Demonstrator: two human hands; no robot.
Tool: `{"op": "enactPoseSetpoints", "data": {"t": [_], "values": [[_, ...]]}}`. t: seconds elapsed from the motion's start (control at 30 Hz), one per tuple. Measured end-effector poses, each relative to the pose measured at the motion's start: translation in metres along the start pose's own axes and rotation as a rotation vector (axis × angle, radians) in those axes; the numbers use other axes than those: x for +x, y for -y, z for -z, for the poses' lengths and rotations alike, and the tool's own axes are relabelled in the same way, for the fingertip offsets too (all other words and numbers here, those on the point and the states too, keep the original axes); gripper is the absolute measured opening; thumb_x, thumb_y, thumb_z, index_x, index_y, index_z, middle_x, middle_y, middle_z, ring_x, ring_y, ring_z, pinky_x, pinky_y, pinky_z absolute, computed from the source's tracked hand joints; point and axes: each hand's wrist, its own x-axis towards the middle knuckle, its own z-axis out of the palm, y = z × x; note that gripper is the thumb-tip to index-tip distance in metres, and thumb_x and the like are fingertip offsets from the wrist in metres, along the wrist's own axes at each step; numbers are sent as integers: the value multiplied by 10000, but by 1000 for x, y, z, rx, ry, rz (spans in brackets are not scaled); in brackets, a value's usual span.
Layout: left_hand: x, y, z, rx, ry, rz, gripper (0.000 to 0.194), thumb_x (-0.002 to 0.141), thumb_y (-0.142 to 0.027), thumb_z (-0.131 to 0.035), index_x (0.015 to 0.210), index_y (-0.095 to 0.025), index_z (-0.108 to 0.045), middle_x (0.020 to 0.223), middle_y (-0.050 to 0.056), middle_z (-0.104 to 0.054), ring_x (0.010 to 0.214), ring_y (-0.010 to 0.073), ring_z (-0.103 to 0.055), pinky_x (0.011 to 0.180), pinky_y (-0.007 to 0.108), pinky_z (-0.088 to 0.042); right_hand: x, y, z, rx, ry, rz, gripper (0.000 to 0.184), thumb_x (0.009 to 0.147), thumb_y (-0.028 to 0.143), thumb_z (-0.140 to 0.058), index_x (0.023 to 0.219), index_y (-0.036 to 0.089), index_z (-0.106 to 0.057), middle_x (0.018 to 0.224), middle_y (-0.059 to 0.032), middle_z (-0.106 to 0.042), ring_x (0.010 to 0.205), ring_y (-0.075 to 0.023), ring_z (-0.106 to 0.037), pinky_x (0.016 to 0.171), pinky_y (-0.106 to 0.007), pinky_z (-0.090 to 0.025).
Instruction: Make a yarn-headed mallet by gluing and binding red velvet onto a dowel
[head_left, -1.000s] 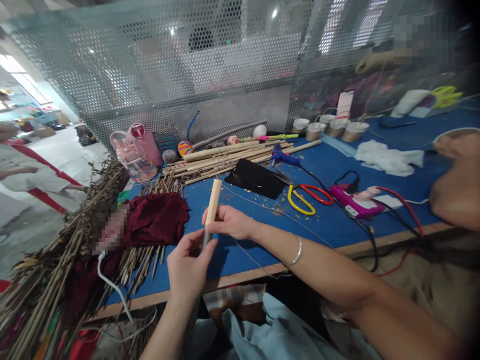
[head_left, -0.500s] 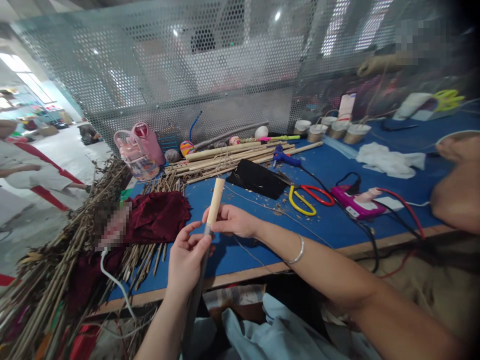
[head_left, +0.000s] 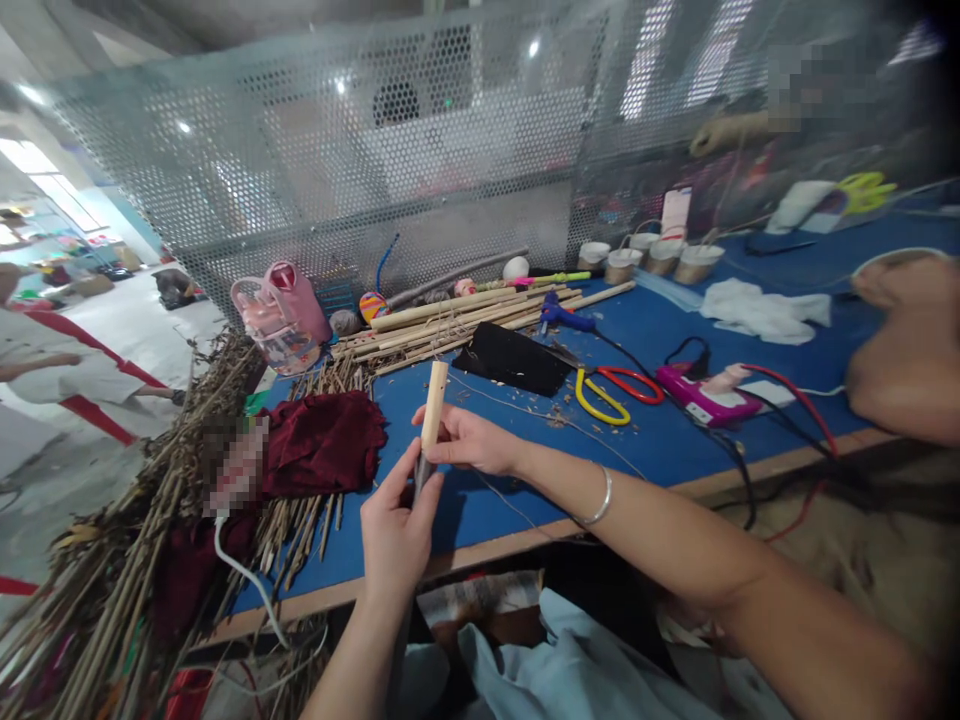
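A pale wooden stick (head_left: 435,400) stands nearly upright in front of me, its bare end on top and a grey covering (head_left: 422,474) on its lower part. My left hand (head_left: 397,520) is closed around the grey part, thumb on the near side. Just above it, my right hand (head_left: 469,440) pinches the stick where the bare wood meets the grey. The two hands are close together over the front of the blue table (head_left: 480,510). The stick's lower end is mostly hidden behind my left hand and forearm.
Beyond my hands lie more pale sticks (head_left: 450,315), a black cloth (head_left: 510,358), scissors (head_left: 604,400) and a blue glue gun (head_left: 566,315). Dark red cloth (head_left: 322,440) and dry stalks (head_left: 97,560) are left. A purple power strip (head_left: 705,398) and another person's arm (head_left: 907,350) are right.
My left hand has slid up the grey part, closer to my right hand, and its fingers have closed in. The right hand keeps its pinch. The view has shifted slightly.
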Motion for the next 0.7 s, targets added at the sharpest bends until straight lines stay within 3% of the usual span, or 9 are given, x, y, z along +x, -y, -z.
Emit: {"op": "enactPoseSetpoints", "data": {"t": [0.1,0.17,0.3,0.4,0.6,0.63,0.7], "values": [[0,0,-1,19,-2,-21,475,692,-333,-713,1141,-195,-640,848,38,-710,681,165,-627,562,235,-477,-11,1,-9,-45,-118,-10,462,694,415,-746,972,155,-485,713,34,-581,595,-76,-530,543,-192,-371],[1,1,-1,29,28,-22,470,703,-344,-706,1141,-193,-624,829,41,-701,674,162,-623,557,230,-469,-21,-2,-17,-95,-192,-50,396,742,443,-692,934,143,-520,638,45,-540,514,-61,-450,491,-195,-319],[4,5,2,-23,66,-7,449,698,-360,-714,1094,-195,-583,800,39,-682,631,145,-614,538,219,-457,-35,-14,-28,-124,-377,-80,321,772,463,-625,792,163,-513,467,107,-323,402,-45,-237,410,-196,-168],[7,9,7,-55,79,-23,437,689,-368,-721,1061,-197,-567,766,14,-656,560,112,-574,502,201,-433,-37,-19,-28,-198,-474,-84,283,783,432,-592,740,165,-509,458,106,-304,396,-43,-209,399,-191,-148],[14,16,16,-92,138,-1,411,746,-385,-675,1058,-173,-511,576,-82,-500,415,61,-430,393,165,-335,-44,16,-22,-452,-547,-95,175,814,326,-542,822,151,-559,499,83,-376,407,-48,-293,398,-172,-235],[14,17,16,-106,148,8,414,749,-387,-672,1059,-171,-503,553,-92,-479,399,58,-414,379,161,-317,-49,25,-23,-456,-528,-99,183,823,327,-529,877,155,-556,509,86,-377,402,-48,-293,398,-171,-252],[15,18,16,-131,158,18,421,747,-390,-676,1057,-169,-498,532,-102,-466,381,52,-397,365,154,-297,-61,43,-27,-490,-344,-169,246,837,345,-511,992,159,-550,534,80,-427,409,-57,-342,419,-180,-309]]}}
